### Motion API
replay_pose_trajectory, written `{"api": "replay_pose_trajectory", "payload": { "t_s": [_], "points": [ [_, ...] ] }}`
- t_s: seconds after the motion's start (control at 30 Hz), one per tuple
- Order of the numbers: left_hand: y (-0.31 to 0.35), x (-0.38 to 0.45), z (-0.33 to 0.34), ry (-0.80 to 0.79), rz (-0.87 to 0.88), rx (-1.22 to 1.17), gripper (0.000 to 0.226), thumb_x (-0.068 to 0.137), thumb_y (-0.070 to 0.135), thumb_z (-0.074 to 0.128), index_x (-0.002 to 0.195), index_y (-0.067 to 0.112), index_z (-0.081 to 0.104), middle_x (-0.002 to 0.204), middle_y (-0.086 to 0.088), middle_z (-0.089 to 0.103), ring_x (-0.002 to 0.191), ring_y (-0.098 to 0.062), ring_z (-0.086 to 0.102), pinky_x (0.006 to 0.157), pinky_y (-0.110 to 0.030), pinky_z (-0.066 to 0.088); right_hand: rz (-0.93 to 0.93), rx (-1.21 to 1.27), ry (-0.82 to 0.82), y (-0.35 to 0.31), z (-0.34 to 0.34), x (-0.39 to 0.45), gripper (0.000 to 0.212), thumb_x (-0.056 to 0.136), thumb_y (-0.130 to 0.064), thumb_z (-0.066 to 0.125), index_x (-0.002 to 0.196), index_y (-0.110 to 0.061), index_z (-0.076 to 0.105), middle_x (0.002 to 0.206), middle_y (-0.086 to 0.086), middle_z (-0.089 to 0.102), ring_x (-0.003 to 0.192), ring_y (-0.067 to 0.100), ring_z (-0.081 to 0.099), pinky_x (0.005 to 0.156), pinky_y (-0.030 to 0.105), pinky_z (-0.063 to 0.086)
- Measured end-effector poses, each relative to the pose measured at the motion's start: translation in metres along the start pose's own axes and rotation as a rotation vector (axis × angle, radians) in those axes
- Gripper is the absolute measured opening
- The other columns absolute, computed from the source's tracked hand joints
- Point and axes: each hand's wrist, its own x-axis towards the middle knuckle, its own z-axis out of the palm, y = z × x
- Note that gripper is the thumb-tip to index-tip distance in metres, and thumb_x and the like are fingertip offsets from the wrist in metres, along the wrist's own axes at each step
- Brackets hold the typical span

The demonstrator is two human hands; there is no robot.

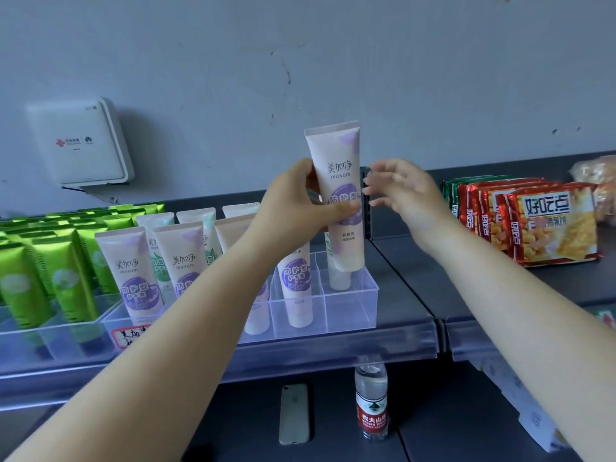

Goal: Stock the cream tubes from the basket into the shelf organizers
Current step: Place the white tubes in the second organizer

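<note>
Above the right end of the clear organizer (353, 308), a cream tube (338, 181) with purple print is held upright, crimped end up, cap end low over the rightmost rear compartment. Left hand (293, 211) grips it: thumb curled across the front at the purple label, fingers wrapped behind. Tube's lower end overlaps a pale tube (340, 278) already standing in that compartment; contact between the two cannot be told.

Right hand (403, 191) just beside the tube's right edge, fingers loosely spread and slightly blurred, holding nothing. Whether the fingertips touch the tube cannot be told.

Organizer sits on the grey shelf (400, 295), divided into compartments. Front right compartment shows only clear wall. Next compartment to the left holds a purple-print tube (295, 288) standing cap down. Further left, more cream tubes (133, 278) stand in rows, some with purple print, some with green print behind; the left forearm crosses in front of several.

Far left: green tubes (63, 278) packed in a second clear tray. White wall box (80, 145) mounted above them.

Right shelf section: red and yellow snack packets (550, 225) stood in a row.

Lower shelf: a phone (295, 413) lying face down, a water bottle (370, 405) with red label standing just to its right
</note>
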Motion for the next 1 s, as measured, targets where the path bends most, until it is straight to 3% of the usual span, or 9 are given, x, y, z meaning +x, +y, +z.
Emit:
{"api": "replay_pose_trajectory", "payload": {
  "t_s": [0.07, 0.17, 0.3, 0.43, 0.57, 0.67, 0.73, 0.87, 1.0],
  "points": [
    [-0.001, -0.002, 0.004, -0.007, 0.008, 0.028, 0.036, 0.072, 0.022, 0.079, 0.099, 0.013, 0.058, 0.094, -0.002, 0.066, 0.083, -0.017, 0.066, 0.07, -0.036, 0.059, -0.047, 0.121, -0.066, -0.018, 0.002, -0.008, 0.01, 0.087, -0.02, 0.062, 0.094, -0.015, 0.06, 0.085, 0.002, 0.064, 0.076, 0.012, 0.063, 0.073, 0.027, 0.051],
    [0.0, -0.005, 0.008, -0.027, 0.032, 0.066, 0.034, 0.072, 0.023, 0.078, 0.097, 0.016, 0.055, 0.088, 0.006, 0.063, 0.066, -0.007, 0.06, 0.066, -0.027, 0.057, -0.102, 0.096, -0.206, -0.036, 0.009, -0.018, 0.014, 0.081, -0.022, 0.066, 0.093, -0.017, 0.062, 0.088, -0.002, 0.068, 0.079, 0.01, 0.066, 0.072, 0.023, 0.052],
    [-0.001, -0.008, 0.01, -0.032, 0.061, 0.163, 0.041, 0.07, 0.025, 0.08, 0.1, 0.015, 0.054, 0.084, 0.012, 0.059, 0.067, -0.004, 0.058, 0.064, -0.019, 0.051, -0.111, 0.027, -0.141, -0.04, 0.016, -0.021, 0.014, 0.082, -0.007, 0.066, 0.087, -0.02, 0.064, 0.086, -0.005, 0.069, 0.078, 0.006, 0.066, 0.069, 0.02, 0.052],
    [0.005, -0.005, -0.007, 0.033, 0.08, 0.126, 0.044, 0.069, 0.024, 0.081, 0.104, 0.017, 0.055, 0.09, 0.005, 0.063, 0.077, -0.011, 0.065, 0.07, -0.024, 0.053, -0.074, 0.0, -0.096, -0.032, 0.015, -0.021, 0.014, 0.08, -0.007, 0.068, 0.085, -0.02, 0.065, 0.086, -0.004, 0.07, 0.08, 0.008, 0.066, 0.074, 0.022, 0.054],
    [0.011, 0.008, -0.024, 0.019, 0.042, 0.005, 0.022, 0.081, 0.009, 0.068, 0.1, 0.015, 0.058, 0.085, 0.0, 0.063, 0.078, -0.02, 0.066, 0.075, -0.037, 0.059, 0.011, -0.013, -0.134, -0.02, 0.017, -0.025, 0.019, 0.077, -0.004, 0.07, 0.093, -0.013, 0.067, 0.089, -0.003, 0.07, 0.077, 0.005, 0.067, 0.072, 0.018, 0.055],
    [0.011, 0.015, -0.025, -0.024, 0.114, 0.21, 0.02, 0.079, 0.006, 0.067, 0.097, 0.013, 0.062, 0.08, 0.001, 0.064, 0.066, -0.013, 0.061, 0.065, -0.019, 0.053, 0.059, -0.028, -0.149, -0.012, 0.019, -0.028, 0.02, 0.076, -0.003, 0.071, 0.09, -0.017, 0.067, 0.086, -0.005, 0.07, 0.072, 0.003, 0.067, 0.068, 0.017, 0.055],
    [0.012, 0.016, -0.022, -0.051, 0.19, 0.359, 0.02, 0.077, 0.007, 0.069, 0.096, 0.012, 0.064, 0.079, 0.002, 0.064, 0.068, -0.011, 0.06, 0.062, -0.012, 0.047, 0.087, -0.04, -0.165, -0.008, 0.019, -0.031, 0.02, 0.076, -0.003, 0.071, 0.089, -0.019, 0.067, 0.085, -0.005, 0.07, 0.071, 0.002, 0.068, 0.066, 0.016, 0.055],
    [0.01, 0.016, -0.016, -0.112, 0.239, 0.476, 0.02, 0.076, 0.005, 0.068, 0.095, 0.011, 0.065, 0.078, 0.003, 0.064, 0.072, -0.013, 0.061, 0.072, -0.023, 0.05, 0.126, -0.042, -0.195, 0.001, 0.019, -0.036, 0.024, 0.075, -0.003, 0.072, 0.09, -0.021, 0.067, 0.086, -0.006, 0.07, 0.072, 0.001, 0.068, 0.065, 0.015, 0.054],
    [0.003, 0.016, -0.013, -0.149, 0.244, 0.538, 0.02, 0.076, 0.004, 0.067, 0.095, 0.011, 0.066, 0.081, 0.0, 0.066, 0.071, -0.011, 0.061, 0.071, -0.022, 0.051, 0.128, -0.037, -0.189, 0.007, 0.02, -0.037, 0.026, 0.074, -0.006, 0.073, 0.092, -0.023, 0.067, 0.088, -0.008, 0.072, 0.08, 0.005, 0.069, 0.072, 0.019, 0.055]
  ]
}}
